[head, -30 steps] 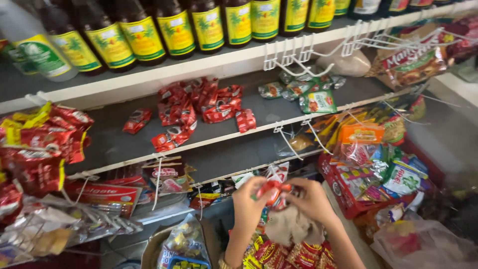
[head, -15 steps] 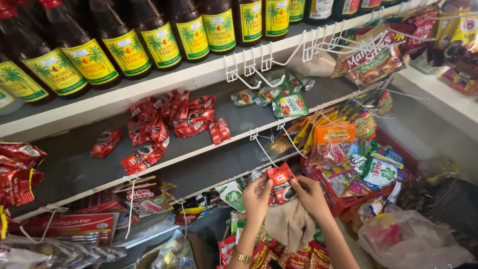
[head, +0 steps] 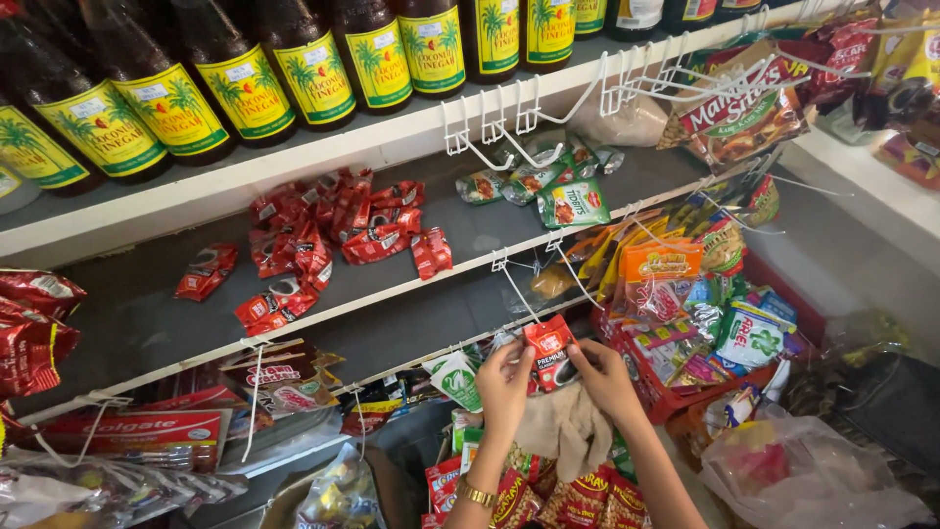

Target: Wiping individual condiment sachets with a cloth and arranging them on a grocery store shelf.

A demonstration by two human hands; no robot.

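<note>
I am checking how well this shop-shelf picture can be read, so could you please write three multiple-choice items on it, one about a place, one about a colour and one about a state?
1. Where do the loose red sachets lie?
A. on the grey shelf below the bottles
B. in the red basket
C. on the floor

2. What colour are the labels on the dark bottles on the top shelf?
A. blue
B. yellow
C. white

3. How is the small red packet held?
A. it lies untouched on the shelf
B. by the left hand alone
C. between the left hand and the right hand

Answers:
1 A, since the sachets are scattered on the grey board under the bottle row.
2 B, since each bottle bears a yellow label.
3 C, since fingers of both hands pinch the packet from either side.
</note>
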